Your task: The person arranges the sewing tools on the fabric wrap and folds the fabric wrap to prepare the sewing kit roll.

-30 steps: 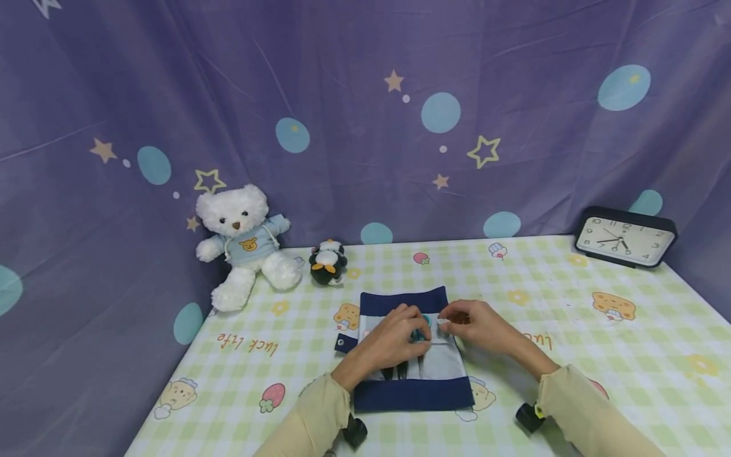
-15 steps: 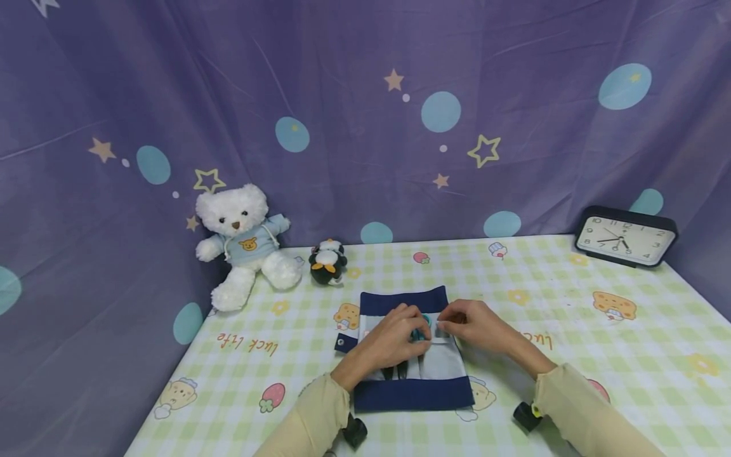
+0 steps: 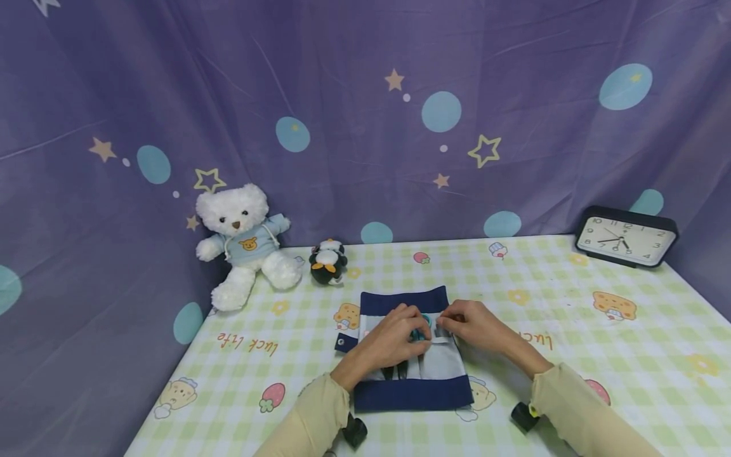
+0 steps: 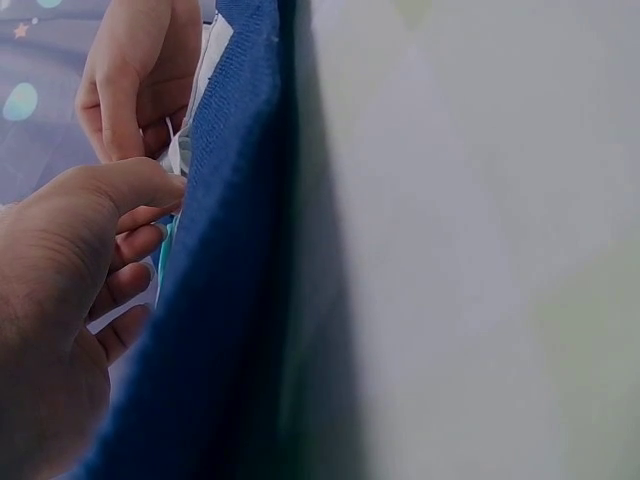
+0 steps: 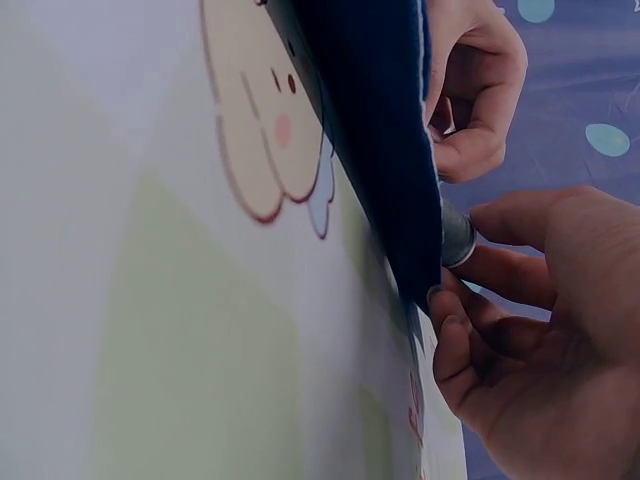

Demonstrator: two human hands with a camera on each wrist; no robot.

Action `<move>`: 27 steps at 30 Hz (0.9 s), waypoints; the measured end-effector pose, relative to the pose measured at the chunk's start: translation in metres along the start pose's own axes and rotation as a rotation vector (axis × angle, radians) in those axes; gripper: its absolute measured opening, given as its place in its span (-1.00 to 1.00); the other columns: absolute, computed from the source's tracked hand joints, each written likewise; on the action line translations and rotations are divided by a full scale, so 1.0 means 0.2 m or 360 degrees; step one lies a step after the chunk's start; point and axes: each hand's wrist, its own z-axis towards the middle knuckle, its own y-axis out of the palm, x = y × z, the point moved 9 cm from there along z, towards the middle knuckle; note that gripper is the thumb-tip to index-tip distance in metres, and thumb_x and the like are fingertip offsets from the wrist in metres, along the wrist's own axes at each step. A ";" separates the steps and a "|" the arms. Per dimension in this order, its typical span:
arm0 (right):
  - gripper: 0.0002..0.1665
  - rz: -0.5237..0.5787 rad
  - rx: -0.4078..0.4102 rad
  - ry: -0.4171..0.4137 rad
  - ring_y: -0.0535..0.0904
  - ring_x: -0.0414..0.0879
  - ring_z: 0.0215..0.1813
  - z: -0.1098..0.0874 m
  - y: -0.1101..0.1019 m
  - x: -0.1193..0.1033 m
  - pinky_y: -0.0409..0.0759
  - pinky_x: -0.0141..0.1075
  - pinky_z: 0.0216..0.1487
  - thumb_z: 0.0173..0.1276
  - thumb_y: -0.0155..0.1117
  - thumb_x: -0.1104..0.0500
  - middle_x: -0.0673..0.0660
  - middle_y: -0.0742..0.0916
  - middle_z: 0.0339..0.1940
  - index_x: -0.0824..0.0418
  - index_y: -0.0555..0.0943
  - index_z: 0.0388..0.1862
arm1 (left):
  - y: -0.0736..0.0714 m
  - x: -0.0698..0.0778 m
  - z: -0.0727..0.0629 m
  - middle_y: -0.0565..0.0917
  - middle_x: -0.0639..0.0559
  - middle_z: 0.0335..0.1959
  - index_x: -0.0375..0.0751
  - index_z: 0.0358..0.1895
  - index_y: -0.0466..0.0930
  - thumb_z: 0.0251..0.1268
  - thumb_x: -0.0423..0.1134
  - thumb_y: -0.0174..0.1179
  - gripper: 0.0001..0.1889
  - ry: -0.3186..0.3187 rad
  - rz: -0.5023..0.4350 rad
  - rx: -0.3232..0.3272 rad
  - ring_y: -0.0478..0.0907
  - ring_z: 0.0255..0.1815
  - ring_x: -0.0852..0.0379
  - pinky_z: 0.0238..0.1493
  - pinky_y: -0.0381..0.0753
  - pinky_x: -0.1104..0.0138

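Left hand (image 3: 394, 336): placed over the middle of an unfolded navy and grey pouch (image 3: 414, 395), thumb and fingers drawn together, pinching the cloth at a pocket edge. A teal handle (image 3: 426, 319) shows just beside its fingertips. Below its palm, dark tool ends (image 3: 402, 370) lie in the pouch. A navy tab (image 3: 345, 343) with a metal snap sticks out to the left, near the wrist.

Right hand (image 3: 476, 325): at the right edge of the pouch, just beside the left hand but apart from it. Thumb and forefinger are closed on a small grey round piece (image 5: 459, 236), at the pocket opening; its exact nature cannot be determined.

Surroundings: the pouch lies flat on the table (image 3: 542, 279), beneath both hands. Beyond the left hand, to its left, sit a white teddy bear (image 3: 247, 244) and, nearer, a penguin toy (image 3: 328, 261). A black-framed clock (image 3: 622, 240) stands well beyond the right hand, to its right.
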 end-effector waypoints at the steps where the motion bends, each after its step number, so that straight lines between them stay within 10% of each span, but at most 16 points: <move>1: -0.81 -0.0002 0.0000 0.0000 0.46 -0.22 -0.44 0.00 0.00 0.00 0.48 -0.31 -0.39 0.55 0.27 0.20 -0.05 0.63 -0.41 0.23 0.78 -0.19 | 0.00 0.00 0.00 0.54 0.17 -0.17 -0.03 -0.19 0.75 0.44 -0.18 0.33 -0.94 0.0003 -0.0002 0.0000 0.33 -0.20 0.22 -0.11 0.37 0.41; 27: -0.69 -0.0042 -0.0004 -0.0121 0.39 -0.22 -0.45 0.00 0.01 -0.02 0.41 -0.32 -0.40 0.54 0.26 0.26 -0.07 0.53 -0.48 0.12 0.72 -0.47 | 0.00 0.00 0.00 0.55 0.14 -0.17 -0.02 -0.18 0.74 0.45 -0.20 0.32 -0.96 0.0018 -0.0022 0.0006 0.32 -0.21 0.22 -0.12 0.36 0.40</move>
